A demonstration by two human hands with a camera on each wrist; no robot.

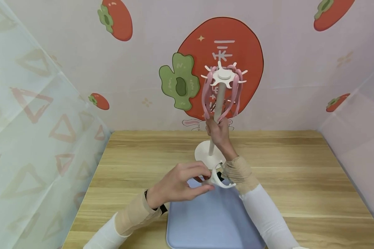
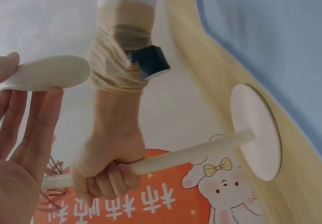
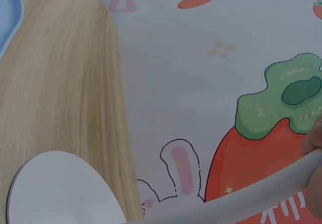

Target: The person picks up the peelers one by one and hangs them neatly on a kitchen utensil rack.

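My left hand [image 1: 187, 180] pinches a white Y-shaped peeler [image 1: 216, 178] between thumb and fingers, its metal blade end pointing right. In the left wrist view, its smooth oval handle [image 2: 55, 74] lies across the fingers. Farther back, my right hand [image 1: 219, 131] grips the pole [image 1: 219, 103] of a white stand, fingers wrapped round it. The stand's hooked top [image 1: 224, 76] carries several long, curved pink pieces [image 1: 206, 95]. Its round base [image 1: 205, 152] is on the table behind the tray. The right wrist view shows the base [image 3: 63, 194] and part of the pole [image 3: 251, 199].
A blue tray [image 1: 212, 221] lies on the wooden table [image 1: 299, 180] under both forearms. Behind the table stands a pale wall with printed red fruit [image 1: 252, 48]. Patterned side panels [image 1: 37, 138] border the table left and right.
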